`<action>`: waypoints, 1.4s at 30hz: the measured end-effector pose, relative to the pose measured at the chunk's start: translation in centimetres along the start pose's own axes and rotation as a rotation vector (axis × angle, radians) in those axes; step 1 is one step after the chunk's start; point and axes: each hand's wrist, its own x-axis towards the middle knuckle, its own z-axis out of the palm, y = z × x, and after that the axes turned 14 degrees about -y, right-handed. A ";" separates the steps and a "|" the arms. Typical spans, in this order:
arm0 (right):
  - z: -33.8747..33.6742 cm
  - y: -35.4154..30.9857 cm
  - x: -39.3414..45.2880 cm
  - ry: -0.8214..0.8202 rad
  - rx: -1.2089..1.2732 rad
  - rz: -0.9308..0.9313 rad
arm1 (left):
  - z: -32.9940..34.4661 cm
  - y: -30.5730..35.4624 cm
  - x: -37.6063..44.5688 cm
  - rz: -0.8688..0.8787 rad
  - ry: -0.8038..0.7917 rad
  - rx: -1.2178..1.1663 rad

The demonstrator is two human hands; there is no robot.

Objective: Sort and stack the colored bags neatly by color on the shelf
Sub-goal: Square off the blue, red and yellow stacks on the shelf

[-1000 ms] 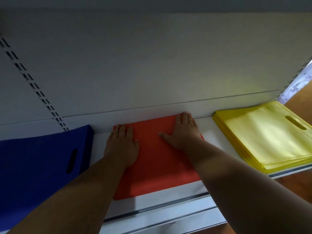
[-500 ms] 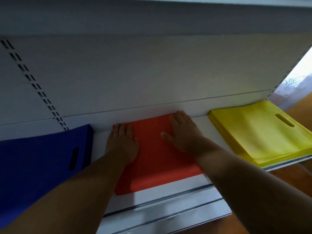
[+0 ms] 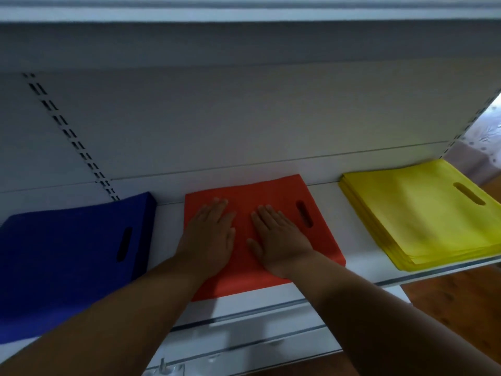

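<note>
Fingers of the left hand (image 3: 207, 234) and the right hand (image 3: 279, 240) are laid straight and close together, flat on the red bags (image 3: 320, 232), gripping nothing. Since a second ago both hands have been drawn nearer and toward the middle, and the handle slot (image 3: 304, 217) at the right is now uncovered. This is judged a smoothing pass, with the red pile settled. It lies beneath the palms on the shelf (image 3: 271, 302), between the blue bags (image 3: 67, 256) and the yellow bags (image 3: 423, 213)
</note>
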 end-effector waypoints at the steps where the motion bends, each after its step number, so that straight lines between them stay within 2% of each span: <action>1: 0.0 0.1 0.0 -0.001 -0.002 -0.001 | 0.0 0.7 -1.1 -0.005 -0.051 -0.005; 3: -0.2 0.1 -0.1 -0.009 0.011 -0.005 | 0.3 0.8 -2.9 -0.062 -0.182 -0.021; 5: -0.4 -0.2 -0.1 -0.018 0.023 -0.016 | 0.8 0.1 -3.8 -0.103 -0.239 -0.015; 10: -0.9 -0.2 -0.1 -0.079 0.010 0.000 | 1.5 0.3 -4.0 -0.115 -0.211 -0.018; 13: -1.4 -2.1 -0.1 -0.034 0.069 0.040 | 1.5 0.4 -4.1 -0.124 -0.211 0.020; 18: 0.1 -5.6 0.0 -0.029 0.146 -0.009 | 1.6 0.4 -4.2 -0.138 -0.199 0.020; 23: 0.1 -2.0 -0.8 0.010 0.085 0.074 | 2.0 0.1 -4.0 -0.135 -0.196 0.047; 28: -0.9 3.6 -3.0 0.023 -0.112 0.191 | 2.1 0.1 -3.7 -0.120 -0.181 0.047; 33: -0.5 4.7 -4.0 0.112 0.000 0.218 | 1.9 0.0 -4.0 -0.112 -0.191 0.040; 36: -0.9 5.2 -3.5 0.074 0.114 0.233 | 1.9 0.0 -3.7 -0.111 -0.188 0.035; 42: -1.1 5.4 -3.0 -0.005 0.107 0.230 | 2.0 -0.3 -3.8 -0.092 -0.186 -0.001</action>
